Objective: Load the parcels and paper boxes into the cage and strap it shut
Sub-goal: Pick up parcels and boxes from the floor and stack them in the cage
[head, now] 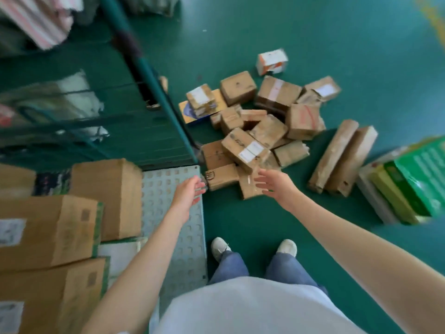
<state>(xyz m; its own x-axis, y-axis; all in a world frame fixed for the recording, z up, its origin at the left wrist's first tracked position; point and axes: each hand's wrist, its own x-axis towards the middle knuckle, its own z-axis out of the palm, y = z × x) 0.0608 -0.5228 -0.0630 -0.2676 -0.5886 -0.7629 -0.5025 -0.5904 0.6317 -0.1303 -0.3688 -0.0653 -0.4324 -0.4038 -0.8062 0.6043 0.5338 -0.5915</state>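
Two hands empty, fingers loose | left hand (190, 192) over cage floor (166, 213) corner | right hand (274, 184) above floor pile of a dozen-plus parcels (248, 150) | two long parcels (342, 157) beside | at least three cartons (106, 198) in cage

You are standing on a green floor (337, 32), wearing white shoes (220, 247), blue jeans (231, 266) and a pale shirt (240, 309). Blurred striped cloth (41, 20) is lying at the top left, and a yellow line (433, 20) is running along the floor's top right.
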